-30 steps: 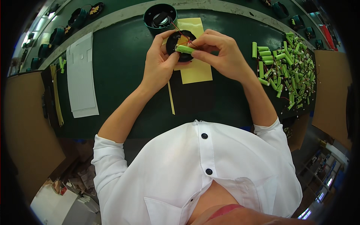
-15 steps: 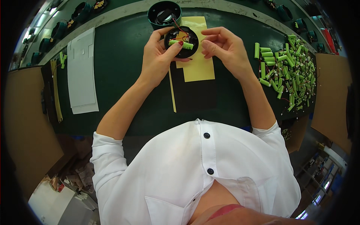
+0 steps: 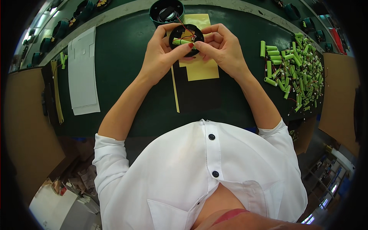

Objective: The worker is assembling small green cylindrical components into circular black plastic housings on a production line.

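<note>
Between my two hands is a round black cover [image 3: 186,52] with a small circuit board [image 3: 187,34] and red wires inside. A green battery [image 3: 180,41] lies across its lower part. My left hand [image 3: 163,51] is closed round the cover's left side, its thumb pressing on the battery. On the other side, my right hand [image 3: 222,48] grips the right rim, its thumb at the battery's right end and its other fingers curled. Just behind stands a dark green cylindrical housing [image 3: 156,20] with a speaker inside, and red wires run from it to the cover.
Yellow sheets [image 3: 203,71] and a black sheet [image 3: 199,96] lie under and in front of my hands. A heap of green batteries [image 3: 301,73] covers the right of the table. White cards [image 3: 82,84] lie left, and cardboard panels [image 3: 339,99] stand at the sides.
My right hand has moved left onto the cover, its thumb now at the battery's right end. The left hand keeps its hold, and the cover has shifted slightly upward.
</note>
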A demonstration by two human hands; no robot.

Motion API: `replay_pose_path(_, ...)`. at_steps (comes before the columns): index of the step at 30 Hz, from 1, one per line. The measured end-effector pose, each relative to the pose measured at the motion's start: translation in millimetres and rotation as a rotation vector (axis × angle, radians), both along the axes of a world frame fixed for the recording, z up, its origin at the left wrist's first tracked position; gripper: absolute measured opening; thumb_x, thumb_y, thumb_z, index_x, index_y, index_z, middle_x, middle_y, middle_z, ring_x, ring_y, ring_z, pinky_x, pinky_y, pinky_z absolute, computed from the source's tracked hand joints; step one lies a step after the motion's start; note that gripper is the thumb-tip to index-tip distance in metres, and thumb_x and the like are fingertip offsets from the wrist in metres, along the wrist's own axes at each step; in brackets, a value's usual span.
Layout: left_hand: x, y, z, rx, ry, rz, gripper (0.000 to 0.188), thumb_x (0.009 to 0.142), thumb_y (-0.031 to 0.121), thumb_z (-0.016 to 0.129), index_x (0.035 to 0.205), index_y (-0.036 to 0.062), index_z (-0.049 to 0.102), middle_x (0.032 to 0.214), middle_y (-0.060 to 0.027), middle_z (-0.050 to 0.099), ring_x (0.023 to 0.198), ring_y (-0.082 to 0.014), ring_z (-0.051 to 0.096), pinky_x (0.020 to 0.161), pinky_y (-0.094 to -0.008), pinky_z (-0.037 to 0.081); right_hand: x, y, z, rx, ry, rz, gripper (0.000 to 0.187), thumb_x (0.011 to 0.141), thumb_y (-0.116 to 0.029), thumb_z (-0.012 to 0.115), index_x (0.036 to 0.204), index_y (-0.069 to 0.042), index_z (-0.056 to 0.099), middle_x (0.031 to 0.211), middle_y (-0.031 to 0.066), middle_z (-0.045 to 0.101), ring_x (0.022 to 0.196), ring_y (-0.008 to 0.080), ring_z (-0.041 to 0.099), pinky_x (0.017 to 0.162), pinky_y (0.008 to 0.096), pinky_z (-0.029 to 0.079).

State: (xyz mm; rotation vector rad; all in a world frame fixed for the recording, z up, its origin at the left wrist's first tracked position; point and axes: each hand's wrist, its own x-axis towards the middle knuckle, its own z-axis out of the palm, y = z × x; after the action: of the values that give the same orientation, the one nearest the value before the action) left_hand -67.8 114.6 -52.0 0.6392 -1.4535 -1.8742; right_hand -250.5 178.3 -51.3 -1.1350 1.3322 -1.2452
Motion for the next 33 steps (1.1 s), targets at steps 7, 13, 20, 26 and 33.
replay_pose_path(7, 5.6, -9.2, -2.0, -0.129, -0.139, 0.171, 0.041, 0.09, 0.0, 0.06, 0.126, -0.0049, 0.039, 0.107, -0.0187, 0.063, 0.096, -0.0209, 0.066, 0.074, -0.0338, 0.063, 17.7, 19.7, 6.6, -0.391, 0.729, -0.012, 0.019, 0.079, -0.019, 0.075, 0.087, -0.006, 0.063, 0.079, 0.0067, 0.058, 0.063, 0.0198, 0.062, 0.056, 0.0299, 0.05)
replay_pose_path(13, 5.0, -10.9, -2.6, -0.1, -0.147, 0.195, 0.041, 0.091, 0.0, 0.06, 0.126, -0.0048, 0.04, 0.107, -0.0187, 0.064, 0.094, -0.0213, 0.067, 0.072, -0.0337, 0.063, 31.9, 30.0, 11.5, -0.422, 1.033, 0.309, 0.02, 0.08, -0.02, 0.074, 0.085, -0.006, 0.06, 0.081, 0.0055, 0.057, 0.075, 0.0195, 0.062, 0.059, 0.0312, 0.049)
replay_pose_path(20, 4.6, -5.1, 1.4, 0.06, -0.085, 0.14, 0.04, 0.09, 0.0, 0.059, 0.124, -0.0056, 0.039, 0.108, -0.0202, 0.063, 0.094, -0.0235, 0.067, 0.07, -0.0351, 0.064, -13.6, 18.6, 43.0, -0.1, -0.058, 0.498, 0.016, 0.082, -0.008, 0.075, 0.091, -0.002, 0.063, 0.085, -0.0001, 0.063, 0.076, 0.0052, 0.059, 0.066, 0.0219, 0.048)
replay_pose_path(26, -3.9, 3.2, 3.5, 0.1, -0.087, 0.106, 0.046, 0.091, 0.004, 0.061, 0.129, -0.0066, 0.038, 0.109, -0.0217, 0.062, 0.095, -0.0254, 0.067, 0.074, -0.037, 0.063, -20.2, 5.7, 23.1, -0.132, 0.115, 0.166, 0.015, 0.083, -0.001, 0.072, 0.087, -0.002, 0.058, 0.08, -0.0026, 0.058, 0.069, 0.0023, 0.054, 0.062, 0.0177, 0.044)
replay_pose_path(33, -9.3, 5.6, -0.7, 0.063, -0.087, 0.107, 0.044, 0.091, 0.003, 0.06, 0.128, -0.0057, 0.038, 0.112, -0.0213, 0.061, 0.098, -0.0243, 0.065, 0.075, -0.0366, 0.063, -2.3, 1.9, 14.6, -0.269, 0.642, 0.027, 0.022, 0.075, -0.012, 0.079, 0.085, -0.004, 0.06, 0.078, 0.0045, 0.063, 0.062, 0.013, 0.06, 0.058, 0.0265, 0.049)
